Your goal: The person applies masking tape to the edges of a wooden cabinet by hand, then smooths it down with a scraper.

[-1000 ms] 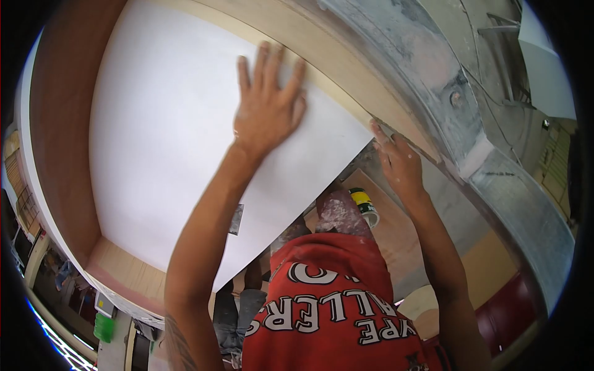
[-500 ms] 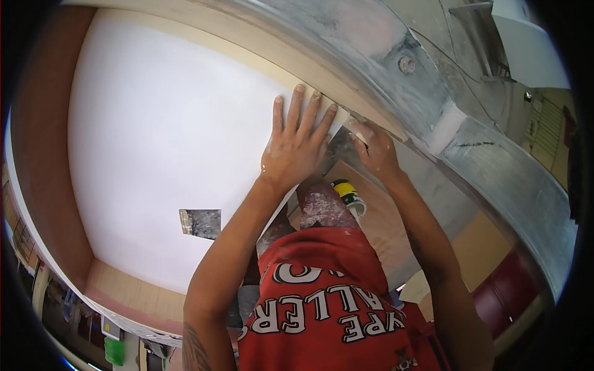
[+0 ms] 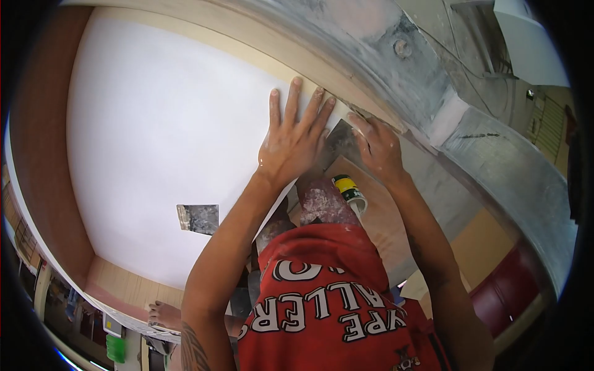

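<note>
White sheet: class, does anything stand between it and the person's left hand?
Nothing visible does. The left hand rests directly on the white sheet, fingers spread; the dark patch shows away from the hand, not under it.

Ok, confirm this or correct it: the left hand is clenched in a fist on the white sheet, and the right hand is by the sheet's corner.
Not quite: the left hand is open on the white sheet, fingers spread, as the head view shows. The right hand is indeed by the sheet's corner.
</note>
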Available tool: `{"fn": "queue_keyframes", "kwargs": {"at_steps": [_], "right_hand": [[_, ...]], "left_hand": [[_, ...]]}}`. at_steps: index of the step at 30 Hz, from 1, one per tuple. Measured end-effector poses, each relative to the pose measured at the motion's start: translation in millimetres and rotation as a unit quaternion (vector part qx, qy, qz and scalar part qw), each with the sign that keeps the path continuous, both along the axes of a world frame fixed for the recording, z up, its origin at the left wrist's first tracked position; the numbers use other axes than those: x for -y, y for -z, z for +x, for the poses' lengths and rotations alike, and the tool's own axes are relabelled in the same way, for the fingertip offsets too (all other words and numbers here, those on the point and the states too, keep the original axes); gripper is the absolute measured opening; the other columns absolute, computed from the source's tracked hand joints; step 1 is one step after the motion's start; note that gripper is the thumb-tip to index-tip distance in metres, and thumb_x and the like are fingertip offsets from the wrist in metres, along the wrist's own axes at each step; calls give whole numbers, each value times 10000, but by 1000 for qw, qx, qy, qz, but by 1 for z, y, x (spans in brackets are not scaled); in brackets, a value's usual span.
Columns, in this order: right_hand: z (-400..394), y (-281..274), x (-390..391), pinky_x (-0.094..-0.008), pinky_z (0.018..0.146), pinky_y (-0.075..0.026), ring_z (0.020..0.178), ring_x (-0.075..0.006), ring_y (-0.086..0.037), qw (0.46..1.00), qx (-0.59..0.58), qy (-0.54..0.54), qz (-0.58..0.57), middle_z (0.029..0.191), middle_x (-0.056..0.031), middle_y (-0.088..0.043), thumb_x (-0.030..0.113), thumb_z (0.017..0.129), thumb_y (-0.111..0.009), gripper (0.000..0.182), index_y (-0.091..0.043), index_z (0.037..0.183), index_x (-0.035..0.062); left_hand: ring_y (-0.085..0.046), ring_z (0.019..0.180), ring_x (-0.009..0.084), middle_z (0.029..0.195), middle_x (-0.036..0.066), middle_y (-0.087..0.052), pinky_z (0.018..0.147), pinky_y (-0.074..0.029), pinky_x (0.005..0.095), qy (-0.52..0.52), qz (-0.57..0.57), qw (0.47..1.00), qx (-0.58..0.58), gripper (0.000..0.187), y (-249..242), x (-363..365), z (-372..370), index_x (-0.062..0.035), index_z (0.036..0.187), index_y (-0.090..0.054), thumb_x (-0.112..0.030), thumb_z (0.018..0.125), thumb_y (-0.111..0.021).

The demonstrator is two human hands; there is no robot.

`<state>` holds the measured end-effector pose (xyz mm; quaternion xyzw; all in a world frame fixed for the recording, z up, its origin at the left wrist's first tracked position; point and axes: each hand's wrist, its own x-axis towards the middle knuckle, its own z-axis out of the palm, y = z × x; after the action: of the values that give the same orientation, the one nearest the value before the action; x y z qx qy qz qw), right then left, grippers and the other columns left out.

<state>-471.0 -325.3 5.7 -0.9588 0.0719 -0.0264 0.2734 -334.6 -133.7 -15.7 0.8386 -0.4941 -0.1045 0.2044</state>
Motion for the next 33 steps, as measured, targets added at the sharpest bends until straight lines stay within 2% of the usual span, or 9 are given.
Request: {"fn": "queue_keyframes", "kwargs": {"at_steps": [10, 23, 29, 33], "right_hand": [[2, -6, -3, -430, 720, -514, 812, -353, -637, 1000, 12, 6, -10, 966, -183, -644, -2, 883, -714, 482, -654, 1345, 123], [2, -13, -2, -421, 672, -490, 742, -336, -595, 1000, -1, 9, 15, 909, -155, -631, 13, 917, -693, 441, -645, 1346, 105], [2, -10, -2, -428, 694, -498, 776, -354, -615, 1000, -14, 16, 23, 925, -168, -643, 14, 928, -681, 432, -635, 1349, 98], [-5, -3, -1, -439, 746, -512, 841, -374, -644, 994, -81, 52, 60, 967, -182, -663, 15, 933, -673, 433, -620, 1356, 94]], "left_hand": [[-256, 1525, 458, 1595, 92, -400, 1184, -264, 706, 2, -2, 1000, 3, 604, 1, 0, 0, -148, 1529, -516, -359, 973, -627], [-261, 1520, 470, 1588, 95, -402, 1175, -267, 717, 9, -3, 1000, 14, 628, 3, 0, -1, -175, 1548, -493, -357, 963, -635], [-254, 1522, 471, 1586, 97, -403, 1176, -260, 722, 8, -3, 1000, 10, 627, 3, -1, -1, -182, 1548, -493, -357, 962, -634], [-246, 1524, 471, 1588, 99, -400, 1180, -253, 722, 7, 1, 1000, 9, 633, 3, 0, -1, -179, 1546, -495, -363, 958, -640]]}}
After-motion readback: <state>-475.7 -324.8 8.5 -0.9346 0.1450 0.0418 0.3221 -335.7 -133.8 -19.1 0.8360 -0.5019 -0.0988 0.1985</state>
